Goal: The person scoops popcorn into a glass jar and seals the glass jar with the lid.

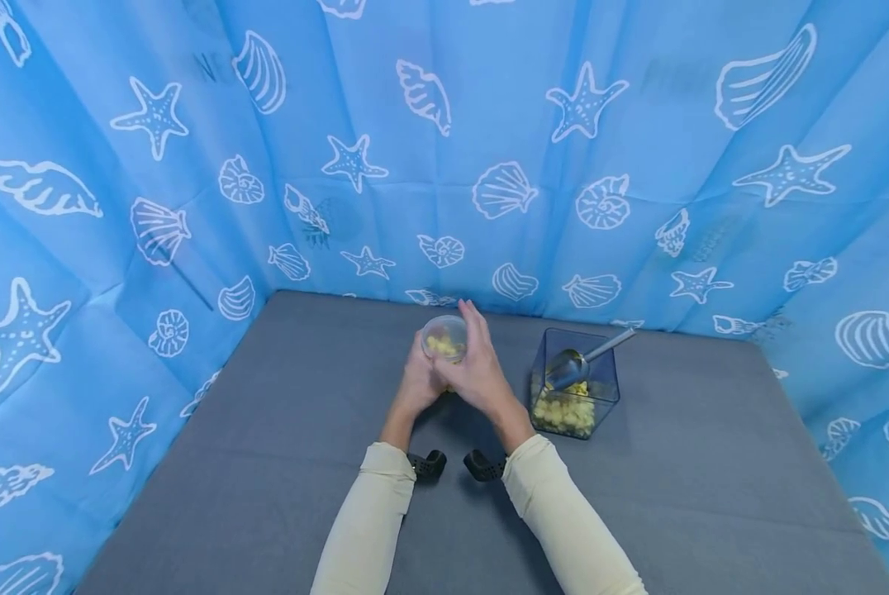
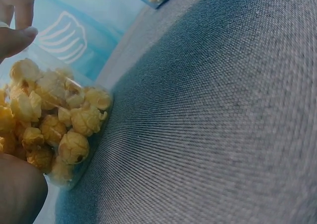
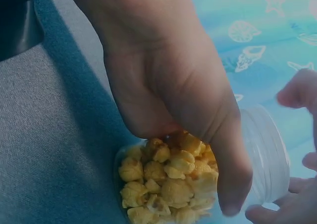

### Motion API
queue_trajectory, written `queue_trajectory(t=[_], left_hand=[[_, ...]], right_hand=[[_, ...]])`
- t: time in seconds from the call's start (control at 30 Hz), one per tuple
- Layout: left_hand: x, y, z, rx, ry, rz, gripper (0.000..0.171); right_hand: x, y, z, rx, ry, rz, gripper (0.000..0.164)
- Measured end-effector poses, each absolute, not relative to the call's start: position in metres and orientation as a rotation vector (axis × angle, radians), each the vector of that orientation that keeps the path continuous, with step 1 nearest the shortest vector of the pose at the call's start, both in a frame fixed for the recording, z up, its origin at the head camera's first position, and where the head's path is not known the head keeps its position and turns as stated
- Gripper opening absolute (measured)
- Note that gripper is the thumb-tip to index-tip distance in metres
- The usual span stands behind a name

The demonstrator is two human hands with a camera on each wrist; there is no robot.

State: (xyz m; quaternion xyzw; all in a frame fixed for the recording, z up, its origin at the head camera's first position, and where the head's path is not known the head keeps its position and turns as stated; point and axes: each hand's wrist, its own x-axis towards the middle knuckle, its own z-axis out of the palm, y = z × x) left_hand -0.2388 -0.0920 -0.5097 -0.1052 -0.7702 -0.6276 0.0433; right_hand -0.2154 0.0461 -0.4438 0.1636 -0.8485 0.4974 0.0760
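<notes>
A clear round jar (image 3: 118,170) filled with yellow popcorn (image 2: 54,115) is held between both hands near the middle of the table. My left hand (image 1: 417,378) grips the jar's side, its thumb laid across the wall in the right wrist view. At the top end, my right hand (image 1: 480,368) holds the translucent round lid (image 3: 270,154) with thumb and fingers spread around its edge. In the left wrist view, right-hand fingers (image 2: 20,38) show above the popcorn. The jar's lower part is hidden behind the hands in the head view.
To the right stands a blue-tinted clear bin (image 1: 610,390) with popcorn at its bottom. A metal scoop (image 1: 568,370) leans inside, its handle sticking out over the right rim. A blue shell-print curtain (image 1: 444,149) surrounds the grey table (image 1: 303,413) at the back and sides.
</notes>
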Motion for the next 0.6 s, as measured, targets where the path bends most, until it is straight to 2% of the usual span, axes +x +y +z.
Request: queue_trajectory(t=[0.23,0.43,0.6], left_hand=[[-0.2388,-0.0907,-0.5069,-0.254,-2.375,-1.949,0.078],[-0.2370,-0.0908,-0.5049,-0.289,-2.349,-1.978,0.079],[-0.2369,-0.0918,-0.5062,-0.321,-2.359,-1.960,0.081]], right_hand=[[-0.2159,0.0466,-0.4437,0.459,-2.616,1.334,0.086],[-0.2190,0.0400,-0.4452,0.279,-2.631,1.219,0.095],[-0.2191,0.0466,-0.4439,0.387,-2.638,1.375,0.093]])
